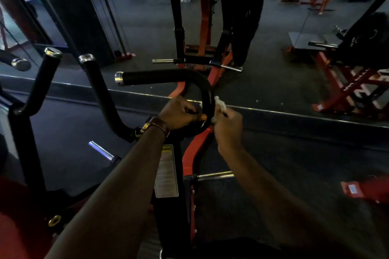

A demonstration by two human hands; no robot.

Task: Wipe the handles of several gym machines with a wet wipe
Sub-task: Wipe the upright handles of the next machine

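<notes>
Right hand [228, 124] closed around a crumpled white wet wipe [220, 105], pressed against the outer side of the curved black handle [207, 99]; left hand [179, 112] clenched on the inner side of the same bend, fingers wrapped against the grip, a brown-strapped watch [156, 125] at the wrist. Handle sweeping up and left from the hands to a straight run capped in chrome [119, 78], rising off a red machine frame [193, 151] with a warning label [167, 171] on the black upright below. 2 more black capped handles [94, 82] standing well apart to the left, apparently not yet reached. Mirror [273, 27] beyond, doubling the machine. Risks from here, by the look of it: wipe bunched small, likely to skim only 1 side of the bend and leave the inner face under the left hand untouched; damp rubber slick enough for a slipped grip; straight run and cap easily skipped in dim light.
</notes>
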